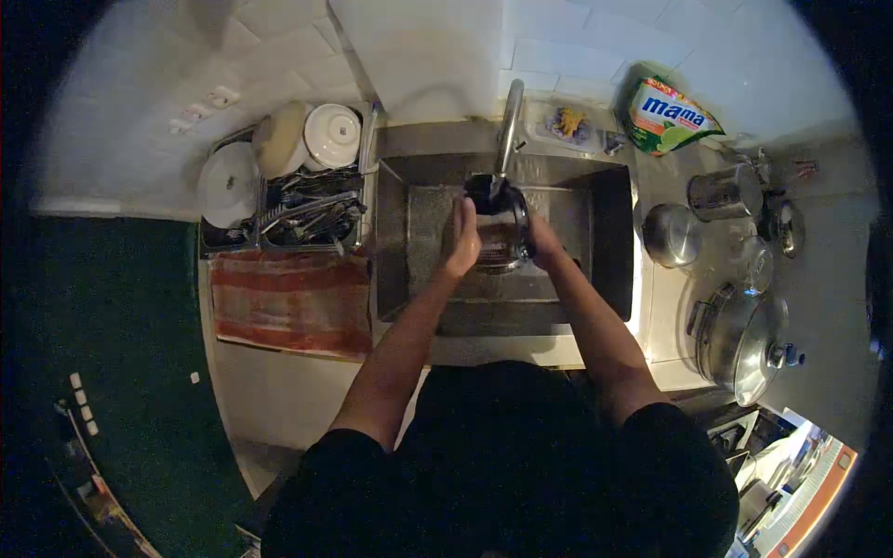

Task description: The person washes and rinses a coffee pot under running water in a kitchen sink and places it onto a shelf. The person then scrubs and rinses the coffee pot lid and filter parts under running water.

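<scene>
A glass coffee pot (498, 244) with black trim and a dark handle is held over the sink, right below the faucet (511, 121). My left hand (465, 240) presses against its left side, fingers pointing away from me. On the other side, my right hand (544, 238) grips it by the handle, with most of its fingers hidden behind the pot. The metal sink (391, 279) surrounds both hands. Whether water is running cannot be made out.
Left of the sink stands a dish rack (270, 240) with plates, a bowl (332, 136) and cutlery; a striped red cloth (290, 302) lies before it. To the right are a small metal pot (672, 235), a large lidded pot (744, 344) and a "mama" soap pouch (668, 116).
</scene>
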Action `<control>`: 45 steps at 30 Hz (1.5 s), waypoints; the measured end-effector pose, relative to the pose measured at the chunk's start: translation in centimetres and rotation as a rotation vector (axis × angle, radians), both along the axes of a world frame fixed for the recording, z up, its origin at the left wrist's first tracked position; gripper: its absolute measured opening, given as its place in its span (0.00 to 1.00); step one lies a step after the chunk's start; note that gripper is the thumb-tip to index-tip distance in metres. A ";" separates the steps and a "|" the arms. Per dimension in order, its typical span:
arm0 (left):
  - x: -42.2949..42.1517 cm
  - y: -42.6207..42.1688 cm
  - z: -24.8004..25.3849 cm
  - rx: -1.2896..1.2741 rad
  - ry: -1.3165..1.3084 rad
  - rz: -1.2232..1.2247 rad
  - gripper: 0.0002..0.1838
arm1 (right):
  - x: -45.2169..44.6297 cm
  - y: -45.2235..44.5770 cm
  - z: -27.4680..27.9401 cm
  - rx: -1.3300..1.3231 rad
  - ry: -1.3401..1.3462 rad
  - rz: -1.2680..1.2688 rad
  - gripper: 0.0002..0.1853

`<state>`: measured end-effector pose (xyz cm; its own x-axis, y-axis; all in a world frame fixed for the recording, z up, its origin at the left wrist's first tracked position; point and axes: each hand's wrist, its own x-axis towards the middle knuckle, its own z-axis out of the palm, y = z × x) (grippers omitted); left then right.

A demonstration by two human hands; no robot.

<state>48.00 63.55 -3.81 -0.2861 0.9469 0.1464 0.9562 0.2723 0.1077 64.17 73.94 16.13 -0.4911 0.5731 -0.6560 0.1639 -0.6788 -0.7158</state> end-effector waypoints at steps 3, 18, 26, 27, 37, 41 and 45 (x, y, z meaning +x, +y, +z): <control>0.8 1.4 9.4 0.173 -0.186 0.102 0.30 | 0.9 0.3 -4.8 -0.015 0.003 -0.036 0.26; 1.0 7.1 16.1 0.129 -0.731 -0.168 0.37 | 3.3 -0.6 -8.6 -0.141 0.707 0.040 0.41; 2.5 7.5 15.4 0.305 -0.956 0.066 0.28 | 3.8 -0.2 -13.0 -0.116 0.589 -0.285 0.34; 2.5 7.4 14.2 0.316 -0.972 0.127 0.27 | 3.9 0.2 -17.3 -0.078 0.611 -0.287 0.34; 0.1 1.0 19.0 -0.215 -2.531 0.462 0.37 | 3.8 -0.2 -14.5 -0.003 0.570 -0.232 0.33; -0.8 0.2 19.0 -0.310 -2.593 0.498 0.41 | 4.8 0.2 -10.9 0.230 0.470 -0.032 0.26; -0.7 -0.7 16.8 -0.131 -2.548 0.410 0.37 | 4.9 2.2 -9.8 0.359 0.465 0.128 0.23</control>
<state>47.34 62.87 13.02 0.1710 0.8096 -0.5615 -0.8624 0.3986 0.3121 69.05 76.14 6.33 -0.7600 0.6364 -0.1321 -0.1566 -0.3766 -0.9130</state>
